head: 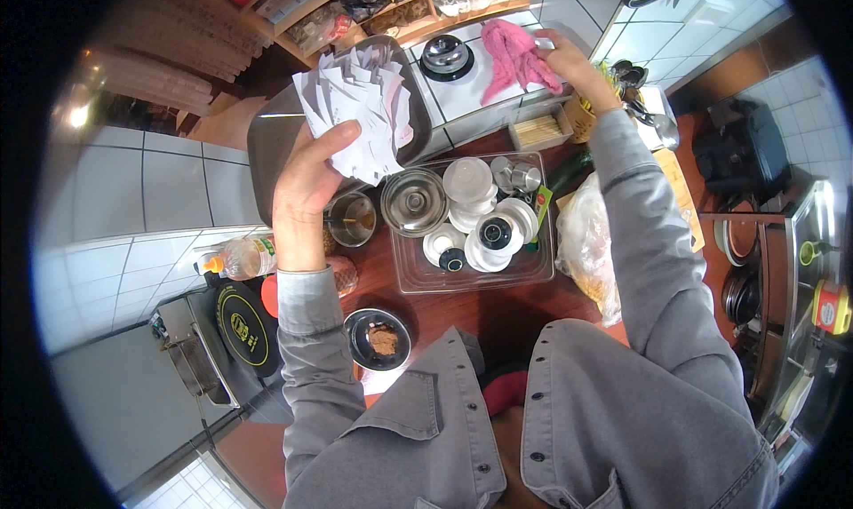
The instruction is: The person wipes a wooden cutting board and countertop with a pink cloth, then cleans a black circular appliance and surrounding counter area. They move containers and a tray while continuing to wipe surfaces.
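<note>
My left hand [312,169] grips a thick bundle of white paper slips [363,112], which bear print, above a brown tray [266,146]. On the tiled ledge to the right, my right hand [570,62] has its fingers around a small pale, shiny object [544,43] that I cannot make out fully. A crumpled pink cloth [510,59] lies right beside those fingers. Left of the cloth is a round shiny metal piece on a black base [446,57]. Below, a clear plastic bin [426,286] holds white lids, metal shakers and a round metal lid [414,202].
Toothpicks fill a small box [541,130] next to a utensil holder [586,112]. A plastic bag [586,239] lies right of the bin. Nearer me sits a black bowl [378,340] with brown powder. A metal pot [352,219] and a plastic bottle [245,259] stand left.
</note>
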The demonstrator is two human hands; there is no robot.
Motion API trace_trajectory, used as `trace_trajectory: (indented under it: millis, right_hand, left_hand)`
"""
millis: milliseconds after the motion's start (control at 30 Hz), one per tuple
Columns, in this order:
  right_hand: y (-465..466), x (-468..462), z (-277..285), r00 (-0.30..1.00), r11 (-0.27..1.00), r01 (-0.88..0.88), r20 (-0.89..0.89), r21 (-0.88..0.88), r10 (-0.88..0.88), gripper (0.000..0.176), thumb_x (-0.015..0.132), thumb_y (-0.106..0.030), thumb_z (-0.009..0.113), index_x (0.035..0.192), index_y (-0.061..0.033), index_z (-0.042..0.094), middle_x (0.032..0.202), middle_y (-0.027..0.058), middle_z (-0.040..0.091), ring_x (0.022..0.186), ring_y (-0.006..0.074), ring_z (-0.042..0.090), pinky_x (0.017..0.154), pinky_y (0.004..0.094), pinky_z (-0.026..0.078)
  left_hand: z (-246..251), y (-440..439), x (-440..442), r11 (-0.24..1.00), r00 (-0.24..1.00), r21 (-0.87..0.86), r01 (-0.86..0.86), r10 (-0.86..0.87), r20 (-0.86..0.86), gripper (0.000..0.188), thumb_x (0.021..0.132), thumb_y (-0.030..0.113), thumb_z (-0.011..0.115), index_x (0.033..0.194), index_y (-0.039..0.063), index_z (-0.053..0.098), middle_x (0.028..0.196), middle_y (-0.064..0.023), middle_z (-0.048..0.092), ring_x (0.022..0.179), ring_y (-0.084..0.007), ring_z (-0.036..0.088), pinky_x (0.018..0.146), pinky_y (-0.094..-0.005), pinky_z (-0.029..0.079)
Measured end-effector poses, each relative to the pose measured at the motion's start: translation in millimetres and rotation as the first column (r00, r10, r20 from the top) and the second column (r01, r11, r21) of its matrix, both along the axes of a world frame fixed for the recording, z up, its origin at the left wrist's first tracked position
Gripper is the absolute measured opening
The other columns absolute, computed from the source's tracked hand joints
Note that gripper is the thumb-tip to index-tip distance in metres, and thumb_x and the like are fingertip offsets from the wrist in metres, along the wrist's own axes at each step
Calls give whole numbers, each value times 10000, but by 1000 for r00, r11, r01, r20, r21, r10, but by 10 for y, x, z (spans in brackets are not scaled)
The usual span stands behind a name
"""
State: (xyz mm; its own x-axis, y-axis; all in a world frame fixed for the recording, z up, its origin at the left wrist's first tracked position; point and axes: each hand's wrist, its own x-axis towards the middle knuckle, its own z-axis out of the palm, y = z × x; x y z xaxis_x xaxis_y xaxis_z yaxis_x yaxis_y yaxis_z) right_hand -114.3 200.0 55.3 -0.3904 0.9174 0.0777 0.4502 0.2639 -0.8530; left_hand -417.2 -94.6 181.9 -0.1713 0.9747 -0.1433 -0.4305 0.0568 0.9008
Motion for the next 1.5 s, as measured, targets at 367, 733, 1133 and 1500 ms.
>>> trace_trajectory:
  millis: [367,733,1133,1500]
  right_hand:
    - [-115,-821,-958,855,698,-113,427,707,-295,479,994,-379,567,1449,-228,568,1547,160,480,1393,479,409,1102,609,357]
    - [455,-669,-894,895,746,-115,394,656,-208,507,875,-148,681,1374,-210,621,1487,101,550,1352,413,491,1112,494,448]
    - [1002,-1571,-914,889,702,-440,160,560,429,315,891,-56,677,1190,-124,750,1270,72,712,1297,276,584,1114,389,454]
    - [1235,-1183,-922,876,659,-478,370,581,308,385,903,30,657,1220,-166,755,1369,25,670,1240,221,632,1052,328,515]
  left_hand:
    - [-128,-83,70,999,1000,-44,-2,2,10,701,847,26,746,1478,-34,446,1397,-122,596,1280,-241,581,1100,-374,454]
    - [-191,-243,114,996,999,-92,-18,16,-30,746,830,100,783,1472,-36,428,1356,-123,604,1250,-245,598,1068,-386,478]
    - [-203,-261,136,996,999,-85,26,-29,-36,800,792,126,802,1486,-28,434,1371,-112,607,1263,-237,585,1085,-377,449]
    - [-177,-382,134,991,999,-130,-28,24,-33,759,775,114,825,1437,-33,486,1304,-111,648,1211,-237,619,1065,-379,460]
